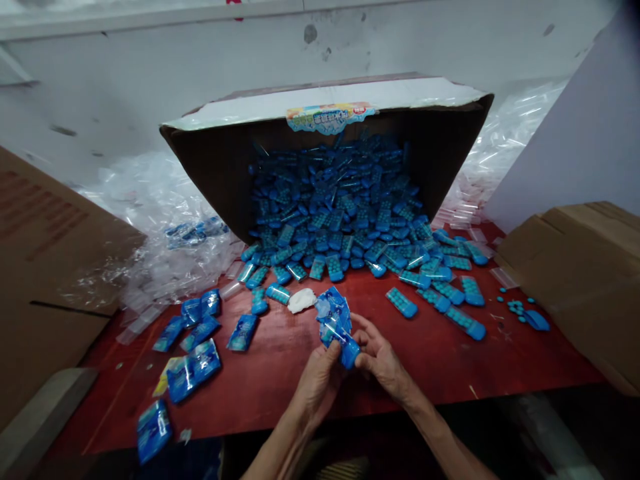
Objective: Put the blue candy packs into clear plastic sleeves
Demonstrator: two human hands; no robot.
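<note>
My left hand (318, 379) pinches a blue printed packet (332, 308) from below, its thumb on the front. On the other side, my right hand (383, 357) has its thumb and fingers closed at the packet's lower right corner. A clear, shiny piece with a bright blue end (349, 353) lies over the packet's lower part, between both hands; whether it is a separate small bottle I cannot tell. Just beyond, a crumpled white piece (301, 301) rests on the red table (295, 347). Nearby lies a small clear bottle of turquoise beads with a blue cap (401, 303).
A cardboard box (210, 180) on its side spills many bead bottles (335, 220) forward. Blue packets (194, 370) and clear plastic sleeves (165, 273) lie left. Loose beads (517, 307) are at right, beside a brown carton (575, 287). Another carton (45, 267) stands left.
</note>
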